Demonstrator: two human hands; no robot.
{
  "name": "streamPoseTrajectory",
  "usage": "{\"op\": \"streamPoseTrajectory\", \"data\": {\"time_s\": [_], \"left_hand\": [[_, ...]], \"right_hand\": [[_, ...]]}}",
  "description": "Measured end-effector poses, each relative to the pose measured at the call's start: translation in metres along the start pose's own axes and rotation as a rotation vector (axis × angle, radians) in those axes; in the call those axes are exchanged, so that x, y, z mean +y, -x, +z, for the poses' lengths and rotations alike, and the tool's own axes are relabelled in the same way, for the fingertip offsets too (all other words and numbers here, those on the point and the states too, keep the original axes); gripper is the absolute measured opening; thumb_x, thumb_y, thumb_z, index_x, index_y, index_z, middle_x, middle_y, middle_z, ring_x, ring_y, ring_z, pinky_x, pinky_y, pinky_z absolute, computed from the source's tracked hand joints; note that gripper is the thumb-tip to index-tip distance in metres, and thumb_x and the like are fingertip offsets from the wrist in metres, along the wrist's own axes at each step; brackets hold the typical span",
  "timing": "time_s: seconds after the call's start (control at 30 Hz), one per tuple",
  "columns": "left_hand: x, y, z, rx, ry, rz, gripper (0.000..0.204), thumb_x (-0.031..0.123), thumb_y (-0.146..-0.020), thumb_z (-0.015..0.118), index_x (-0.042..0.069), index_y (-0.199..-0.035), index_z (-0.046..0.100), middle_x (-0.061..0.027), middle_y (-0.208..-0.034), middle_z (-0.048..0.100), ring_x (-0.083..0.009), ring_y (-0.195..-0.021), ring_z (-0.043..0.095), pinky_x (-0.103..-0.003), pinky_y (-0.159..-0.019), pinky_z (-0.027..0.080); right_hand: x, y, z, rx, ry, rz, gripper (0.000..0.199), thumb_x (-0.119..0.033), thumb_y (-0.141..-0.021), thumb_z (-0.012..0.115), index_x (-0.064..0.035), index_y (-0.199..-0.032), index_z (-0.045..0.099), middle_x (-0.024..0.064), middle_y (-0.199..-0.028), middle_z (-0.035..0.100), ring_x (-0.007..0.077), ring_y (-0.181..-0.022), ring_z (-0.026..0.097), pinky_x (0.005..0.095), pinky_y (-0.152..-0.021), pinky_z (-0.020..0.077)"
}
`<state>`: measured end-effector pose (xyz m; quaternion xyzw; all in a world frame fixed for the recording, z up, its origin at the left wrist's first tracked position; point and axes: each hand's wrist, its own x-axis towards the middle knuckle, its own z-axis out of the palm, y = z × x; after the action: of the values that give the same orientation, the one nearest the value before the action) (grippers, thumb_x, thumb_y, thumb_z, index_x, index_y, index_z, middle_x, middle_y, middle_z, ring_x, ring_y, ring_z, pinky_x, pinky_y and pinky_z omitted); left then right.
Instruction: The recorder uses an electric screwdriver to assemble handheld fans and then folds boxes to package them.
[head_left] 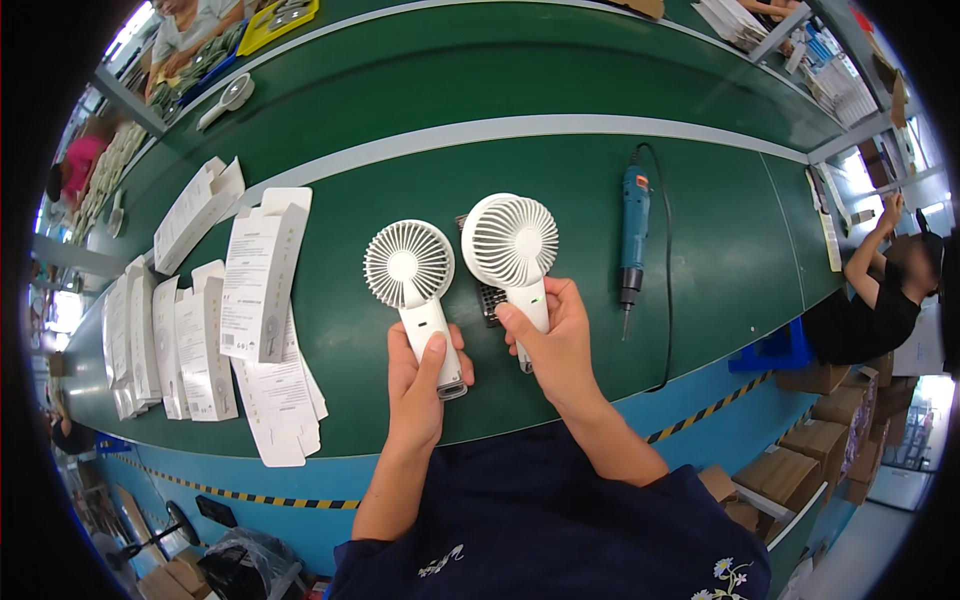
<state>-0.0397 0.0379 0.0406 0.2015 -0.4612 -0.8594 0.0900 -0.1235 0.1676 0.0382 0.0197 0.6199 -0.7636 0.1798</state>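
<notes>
In my left hand [425, 375] is a white handheld fan [408, 265], its round grille up and its handle wrapped by my fingers and thumb. My right hand [555, 340] grips a second white handheld fan [510, 243] by the handle, thumb across the front. The two fans stand side by side over the green table, a small gap between their heads. Behind the right fan a dark gridded object [490, 302] partly shows; most of it is hidden. To the right lies a teal electric screwdriver [635, 225] with a black cord.
White printed cartons [262, 280] stand and lie in a row at the left on the green table [440, 165]. Another white fan [233, 97] lies on the conveyor beyond the pale rail. A co-worker [895, 290] sits at the right, near a blue bin [770, 348] and brown boxes [780, 475].
</notes>
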Motion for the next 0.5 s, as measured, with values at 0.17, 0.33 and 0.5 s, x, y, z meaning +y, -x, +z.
{"op": "streamPoseTrajectory", "data": {"time_s": [0.17, 0.33, 0.5], "left_hand": [[-0.004, -0.004, 0.019, -0.026, -0.013, 0.035, 0.022, 0.015, -0.099, 0.048, 0.005, -0.111, 0.033, -0.0101, -0.095, 0.055, -0.0145, -0.066, 0.056, -0.027, -0.058, 0.047], [-0.007, -0.023, 0.045, -0.093, -0.097, 0.079, 0.018, 0.018, -0.100, 0.047, 0.006, -0.108, 0.037, -0.0082, -0.093, 0.055, -0.0127, -0.064, 0.055, -0.024, -0.055, 0.044], [-0.016, -0.062, 0.094, -0.269, -0.041, -0.004, 0.022, 0.016, -0.099, 0.049, 0.005, -0.111, 0.034, -0.0086, -0.094, 0.055, -0.0128, -0.064, 0.056, -0.024, -0.056, 0.046]], "right_hand": [[-0.004, 0.000, -0.010, 0.009, 0.063, -0.058, 0.042, -0.009, -0.083, 0.073, -0.0004, -0.111, 0.043, 0.0077, -0.094, 0.060, 0.0072, -0.070, 0.057, 0.0208, -0.053, 0.0473], [-0.013, -0.008, -0.029, 0.131, 0.017, -0.110, 0.040, -0.008, -0.084, 0.072, 0.0011, -0.111, 0.044, 0.0069, -0.089, 0.060, 0.0078, -0.065, 0.057, 0.0214, -0.051, 0.0470], [-0.052, -0.035, -0.078, 0.298, -0.008, -0.201, 0.046, -0.012, -0.084, 0.073, 0.0041, -0.116, 0.043, 0.0071, -0.086, 0.059, 0.0093, -0.063, 0.057, 0.0223, -0.051, 0.0482]]}}
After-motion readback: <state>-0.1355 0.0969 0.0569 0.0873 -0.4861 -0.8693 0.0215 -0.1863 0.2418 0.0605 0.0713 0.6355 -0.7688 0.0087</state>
